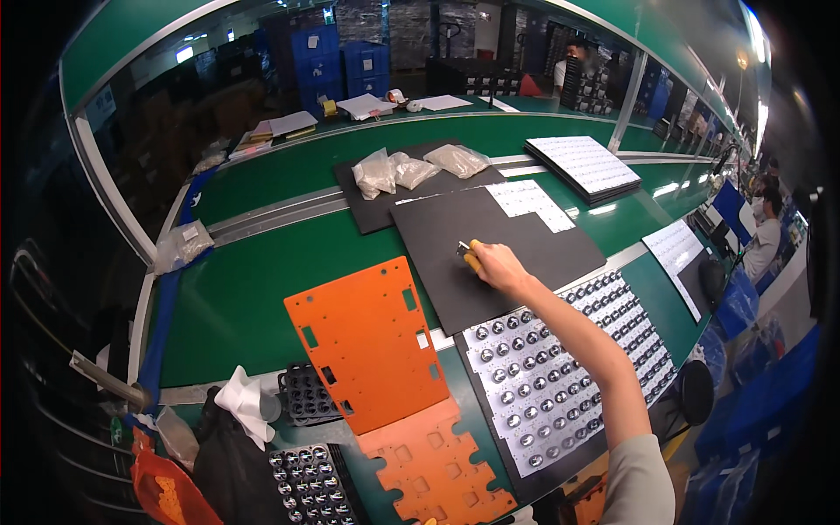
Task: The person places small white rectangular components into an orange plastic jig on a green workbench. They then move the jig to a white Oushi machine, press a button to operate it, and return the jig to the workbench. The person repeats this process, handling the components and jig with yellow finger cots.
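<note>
My right hand (500,268) reaches over a large black board (516,262), its thumb and fingers pinched together. Yellow coverings show on the fingertips. A small dark and silvery piece sticks out of the pinch, too small to name. White circuit panels (536,203) lie on the board's far right corner. Under my right forearm is a white panel (560,385) set with rows of round shiny lenses. To its left, an orange plate (367,341) with slots leans up behind an orange cut-out fixture (437,464). My left hand is not in view; only a tiny yellow tip shows at the lower edge.
Bags of small parts (411,171) lie on a black board beyond. A stack of white panels (582,164) stands at the far right. Black trays (306,394), one with shiny lenses (308,486), sit near left. An orange bin (171,494) is at lower left.
</note>
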Demonstrator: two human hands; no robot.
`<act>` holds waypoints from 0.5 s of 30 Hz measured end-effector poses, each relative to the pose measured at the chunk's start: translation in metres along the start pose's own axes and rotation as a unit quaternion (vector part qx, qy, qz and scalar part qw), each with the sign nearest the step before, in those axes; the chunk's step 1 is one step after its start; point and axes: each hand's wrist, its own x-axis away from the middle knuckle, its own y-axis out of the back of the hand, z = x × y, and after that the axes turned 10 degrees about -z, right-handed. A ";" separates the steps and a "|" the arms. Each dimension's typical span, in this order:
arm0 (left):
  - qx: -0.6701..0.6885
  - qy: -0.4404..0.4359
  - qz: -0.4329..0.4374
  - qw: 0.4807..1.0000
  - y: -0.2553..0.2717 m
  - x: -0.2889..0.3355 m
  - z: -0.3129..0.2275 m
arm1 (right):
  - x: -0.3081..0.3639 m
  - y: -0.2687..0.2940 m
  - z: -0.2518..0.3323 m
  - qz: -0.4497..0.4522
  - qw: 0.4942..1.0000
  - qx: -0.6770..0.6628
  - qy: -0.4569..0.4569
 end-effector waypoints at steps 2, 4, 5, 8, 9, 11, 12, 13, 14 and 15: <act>-0.078 -0.109 -0.019 0.991 -0.002 -0.013 -0.027 | -0.002 0.000 -0.023 -0.033 0.999 0.031 0.001; -0.192 -0.270 -0.060 0.941 -0.004 -0.035 -0.065 | -0.003 0.007 -0.040 -0.059 0.995 0.076 0.015; -0.224 -0.319 -0.074 0.918 -0.005 -0.042 -0.078 | -0.005 0.009 -0.043 -0.029 0.992 0.118 0.019; -0.294 -0.405 -0.106 0.859 -0.006 -0.047 -0.092 | -0.007 0.004 -0.048 0.040 0.978 0.193 0.069; -0.308 -0.411 -0.103 0.852 -0.006 -0.045 -0.089 | -0.007 0.001 -0.049 0.058 0.972 0.209 0.091; -0.324 -0.412 -0.097 0.846 -0.005 -0.045 -0.086 | -0.005 -0.002 -0.044 0.073 0.967 0.221 0.102; -0.327 -0.412 -0.097 0.845 -0.005 -0.045 -0.087 | -0.004 -0.003 -0.042 0.080 0.965 0.226 0.107; -0.327 -0.414 -0.094 0.844 -0.004 -0.047 -0.089 | -0.001 -0.004 -0.045 0.068 0.968 0.224 0.094; -0.310 -0.421 -0.121 0.844 -0.008 -0.054 -0.108 | -0.002 -0.003 -0.040 0.076 0.966 0.227 0.101; -0.292 -0.428 -0.148 0.843 -0.013 -0.062 -0.129 | -0.002 -0.002 -0.034 0.085 0.963 0.230 0.109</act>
